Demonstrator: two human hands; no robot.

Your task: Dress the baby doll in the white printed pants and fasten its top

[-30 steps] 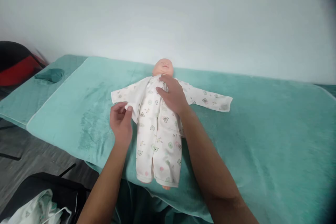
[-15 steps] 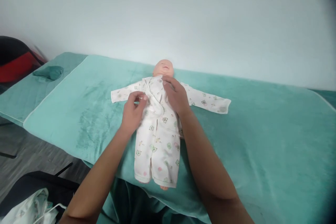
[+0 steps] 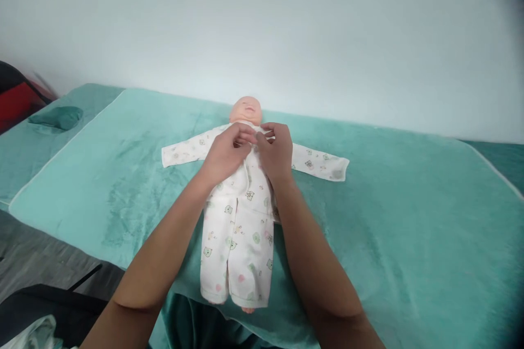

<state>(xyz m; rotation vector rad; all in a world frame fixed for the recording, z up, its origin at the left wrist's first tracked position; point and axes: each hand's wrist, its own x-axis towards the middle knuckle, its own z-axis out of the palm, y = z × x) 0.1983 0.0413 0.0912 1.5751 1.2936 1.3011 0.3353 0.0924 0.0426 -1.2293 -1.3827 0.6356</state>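
Head view: left hand (image 3: 224,154), right hand (image 3: 278,154) pinch soft printed romper (image 3: 237,229) collar on plastic doll (image 3: 246,110)

A baby doll (image 3: 245,110) in a white printed romper (image 3: 237,240) lies face-up, sleeves spread, on teal towel (image 3: 388,218).

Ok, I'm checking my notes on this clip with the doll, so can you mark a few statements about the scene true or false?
The doll lies face up on the teal blanket. True.
The left hand and right hand meet at the neck of the sleepsuit. True.
The sleeves are crossed over the chest. False: both lie spread out sideways.
The right hand grips a foot. False: it is at the upper chest.
A folded teal cloth lies at the far left. True.
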